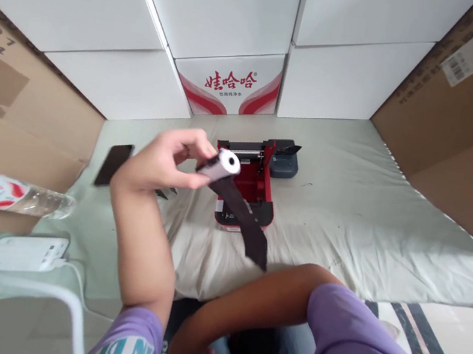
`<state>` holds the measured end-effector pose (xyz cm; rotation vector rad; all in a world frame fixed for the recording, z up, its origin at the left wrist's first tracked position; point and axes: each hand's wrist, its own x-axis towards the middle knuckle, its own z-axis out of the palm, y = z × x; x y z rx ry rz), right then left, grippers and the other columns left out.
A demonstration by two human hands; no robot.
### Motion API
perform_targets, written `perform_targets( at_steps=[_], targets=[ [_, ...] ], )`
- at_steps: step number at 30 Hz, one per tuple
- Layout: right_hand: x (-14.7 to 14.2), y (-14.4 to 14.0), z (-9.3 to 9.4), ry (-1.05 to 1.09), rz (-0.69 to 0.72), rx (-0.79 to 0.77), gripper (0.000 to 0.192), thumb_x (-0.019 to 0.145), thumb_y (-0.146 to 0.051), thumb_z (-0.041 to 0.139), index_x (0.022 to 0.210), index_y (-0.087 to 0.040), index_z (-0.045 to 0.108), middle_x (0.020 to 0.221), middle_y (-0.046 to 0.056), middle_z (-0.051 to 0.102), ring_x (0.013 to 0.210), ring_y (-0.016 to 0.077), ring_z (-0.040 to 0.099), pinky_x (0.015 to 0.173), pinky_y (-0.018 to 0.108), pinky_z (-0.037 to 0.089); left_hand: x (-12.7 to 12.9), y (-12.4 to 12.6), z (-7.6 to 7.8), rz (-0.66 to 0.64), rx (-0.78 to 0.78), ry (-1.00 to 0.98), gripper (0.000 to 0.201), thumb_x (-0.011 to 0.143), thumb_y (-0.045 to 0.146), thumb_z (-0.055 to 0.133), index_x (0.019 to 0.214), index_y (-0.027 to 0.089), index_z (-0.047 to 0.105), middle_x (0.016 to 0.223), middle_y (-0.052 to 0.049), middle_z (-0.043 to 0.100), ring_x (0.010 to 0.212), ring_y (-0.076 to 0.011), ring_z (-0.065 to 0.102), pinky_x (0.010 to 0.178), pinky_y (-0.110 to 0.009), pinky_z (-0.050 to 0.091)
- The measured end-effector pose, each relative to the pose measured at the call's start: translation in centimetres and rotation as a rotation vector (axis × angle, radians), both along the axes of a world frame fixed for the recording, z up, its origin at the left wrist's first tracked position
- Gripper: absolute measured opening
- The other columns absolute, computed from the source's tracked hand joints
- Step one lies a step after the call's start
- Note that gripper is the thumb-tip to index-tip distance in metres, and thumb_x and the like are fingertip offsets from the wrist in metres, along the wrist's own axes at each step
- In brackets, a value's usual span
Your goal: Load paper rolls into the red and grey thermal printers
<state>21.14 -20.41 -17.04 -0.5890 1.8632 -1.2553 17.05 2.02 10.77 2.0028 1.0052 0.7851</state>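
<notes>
My left hand (170, 159) is raised and pinches a small white paper roll (228, 164) between thumb and fingers. The roll's round end, with a dark hole in the centre, faces right. From it a dark strip (242, 211) hangs down to the right, in front of a red and black printer (258, 184). The printer stands with its lid up, and its red inside shows. Down at my lap, my right hand (190, 352) is curled up. Most of its fingers are hidden, so I cannot see whether anything is inside.
Behind the printer lies a dark case (285, 162). A phone (113, 164), a water bottle (0, 193) and a white power bank (26, 253) with a cable are at the left. White boxes (243, 7) line the back; brown cartons (468, 132) flank both sides.
</notes>
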Motion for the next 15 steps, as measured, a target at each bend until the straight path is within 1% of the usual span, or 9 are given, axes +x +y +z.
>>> perform_targets(
  at_steps=[1, 3, 5, 7, 9, 12, 15],
  targets=[
    [0.0, 0.0, -0.1, -0.006, 0.008, -0.003, 0.041, 0.088, -0.02, 0.061, 0.048, -0.023, 0.053, 0.047, 0.001, 0.064, 0.047, 0.0226, 0.067, 0.04, 0.028, 0.045, 0.9, 0.3, -0.1, -0.034, 0.012, 0.123, 0.029, 0.07, 0.038, 0.08, 0.086, 0.022, 0.062, 0.097, -0.005, 0.072, 0.093, -0.021, 0.069, 0.084, -0.034, 0.053],
    [0.2, 0.0, -0.2, 0.021, -0.02, -0.016, 0.041, 0.087, -0.019, 0.061, 0.047, -0.023, 0.052, 0.045, 0.0, 0.062, 0.046, 0.0229, 0.067, 0.039, 0.028, 0.044, 2.7, 0.7, -0.5, -0.042, 0.024, 0.357, 0.021, 0.074, 0.034, 0.076, 0.086, 0.02, 0.067, 0.097, -0.004, 0.074, 0.092, -0.0207, 0.067, 0.084, -0.033, 0.051],
    [0.6, -0.1, -0.3, 0.065, -0.08, -0.032, 0.044, 0.09, -0.018, 0.055, 0.046, -0.023, 0.048, 0.04, -0.001, 0.059, 0.041, 0.0217, 0.063, 0.038, 0.028, 0.042, 4.5, 0.8, -1.1, 0.002, 0.004, 0.562, 0.016, 0.076, 0.033, 0.074, 0.084, 0.021, 0.067, 0.09, -0.002, 0.074, 0.083, -0.0198, 0.066, 0.077, -0.032, 0.05],
    [0.9, -0.2, -0.4, 0.088, -0.124, -0.039, 0.045, 0.09, -0.018, 0.051, 0.045, -0.024, 0.046, 0.037, -0.002, 0.056, 0.038, 0.0212, 0.06, 0.036, 0.027, 0.04, 6.0, 0.6, -1.7, 0.041, 0.007, 0.717, 0.01, 0.077, 0.029, 0.072, 0.084, 0.022, 0.067, 0.084, -0.001, 0.073, 0.077, -0.0196, 0.065, 0.072, -0.031, 0.047],
    [1.1, -0.2, -0.6, 0.087, -0.127, -0.057, 0.043, 0.087, -0.018, 0.054, 0.044, -0.024, 0.047, 0.036, -0.004, 0.056, 0.037, 0.0215, 0.06, 0.035, 0.027, 0.038, 7.2, 0.4, -2.2, 0.069, 0.049, 0.824, 0.007, 0.078, 0.022, 0.069, 0.085, 0.024, 0.068, 0.084, -0.001, 0.073, 0.08, -0.0212, 0.067, 0.073, -0.032, 0.046],
    [1.0, -0.3, -1.0, 0.082, -0.118, -0.087, 0.04, 0.081, -0.019, 0.059, 0.042, -0.025, 0.048, 0.036, -0.006, 0.055, 0.037, 0.0214, 0.06, 0.034, 0.027, 0.039, 8.6, 0.0, -2.9, 0.114, 0.103, 0.943, 0.015, 0.078, 0.013, 0.065, 0.087, 0.023, 0.071, 0.09, -0.005, 0.075, 0.089, -0.0255, 0.07, 0.078, -0.034, 0.047],
    [0.7, -0.3, -1.5, 0.081, -0.112, -0.118, 0.04, 0.079, -0.023, 0.059, 0.04, -0.026, 0.049, 0.035, -0.006, 0.055, 0.036, 0.0223, 0.061, 0.033, 0.027, 0.039, 9.6, 0.1, -3.6, 0.149, 0.122, 1.027, 0.022, 0.08, 0.009, 0.062, 0.093, 0.022, 0.074, 0.098, -0.011, 0.076, 0.096, -0.0297, 0.072, 0.081, -0.037, 0.049]
  ],
)
